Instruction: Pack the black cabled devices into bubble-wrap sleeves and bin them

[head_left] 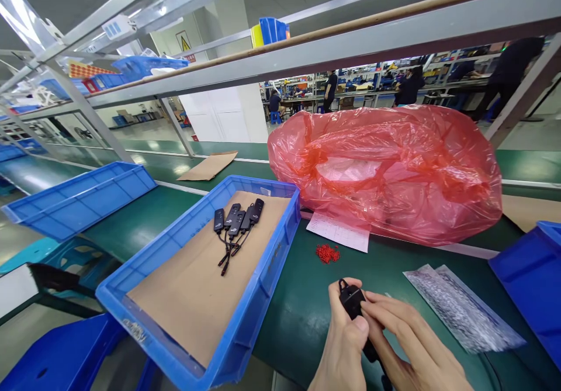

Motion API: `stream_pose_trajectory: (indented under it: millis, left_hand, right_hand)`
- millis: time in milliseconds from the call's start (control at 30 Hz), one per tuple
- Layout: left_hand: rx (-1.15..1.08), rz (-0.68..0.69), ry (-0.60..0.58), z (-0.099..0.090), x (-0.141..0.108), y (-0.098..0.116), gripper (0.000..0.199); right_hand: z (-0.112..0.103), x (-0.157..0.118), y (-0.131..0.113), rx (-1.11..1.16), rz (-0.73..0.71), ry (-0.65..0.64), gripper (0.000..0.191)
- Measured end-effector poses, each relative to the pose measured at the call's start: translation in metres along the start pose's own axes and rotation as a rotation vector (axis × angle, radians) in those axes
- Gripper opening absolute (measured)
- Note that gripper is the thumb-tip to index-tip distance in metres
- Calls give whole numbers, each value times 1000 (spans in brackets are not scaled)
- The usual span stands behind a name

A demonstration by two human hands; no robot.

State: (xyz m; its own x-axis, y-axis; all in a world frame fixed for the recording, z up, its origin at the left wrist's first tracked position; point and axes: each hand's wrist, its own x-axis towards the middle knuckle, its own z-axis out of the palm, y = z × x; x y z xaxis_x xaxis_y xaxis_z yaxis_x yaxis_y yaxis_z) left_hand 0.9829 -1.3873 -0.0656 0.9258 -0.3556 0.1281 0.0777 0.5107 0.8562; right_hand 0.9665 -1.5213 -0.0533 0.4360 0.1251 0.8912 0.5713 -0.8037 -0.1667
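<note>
Near the table's front edge, my left hand (346,344) is closed around a small black adapter (352,300) with a loop of cable at its top end. The fingertips of my right hand (407,338) are pressed against the adapter's right side, closed on it as well. A black cable part runs down between my hands, partly covered by them. Beyond my hands lies a small heap of red pieces (328,253). In the blue tray (274,262) to the left, several similar black adapters (236,222) with short cables rest on a cardboard sheet (197,297).
A large red plastic bag (394,175) stands at the back, above a sheet of paper (342,232). Silvery plastic bags (464,309) lie right of my hands, beside a blue bin (532,286). Another blue tray (83,198) sits at left. A shelf rail (307,58) crosses overhead.
</note>
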Motion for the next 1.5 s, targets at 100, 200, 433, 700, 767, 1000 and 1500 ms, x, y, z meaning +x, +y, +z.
stream_pose_trajectory:
  millis: [100, 200, 433, 700, 767, 1000, 1500]
  left_hand:
    - [-16, -7, 28, 1, -1, 1, 55]
    - [-28, -13, 62, 0, -3, -2, 53]
    - [0, -43, 44, -7, -1, -10, 56]
    - [-35, -36, -29, -6, 2, -13, 62]
    - [-92, -29, -10, -5, 6, -14, 60]
    - [-272, -101, 157, -3, 20, -1, 43]
    - [-112, -176, 153, 27, 94, -23, 40]
  right_hand:
    - [1, 1, -2, 8, -11, -10, 16]
    - [1, -1, -3, 2, -21, -23, 17]
    - [4, -9, -3, 5, -84, -46, 13]
    - [8, -7, -4, -53, 0, -18, 12]
    - [7, -7, -4, -50, -21, -18, 8]
    - [-2, -35, 61, 54, 537, -134, 22]
    - [9, -48, 87, 711, 922, -618, 54]
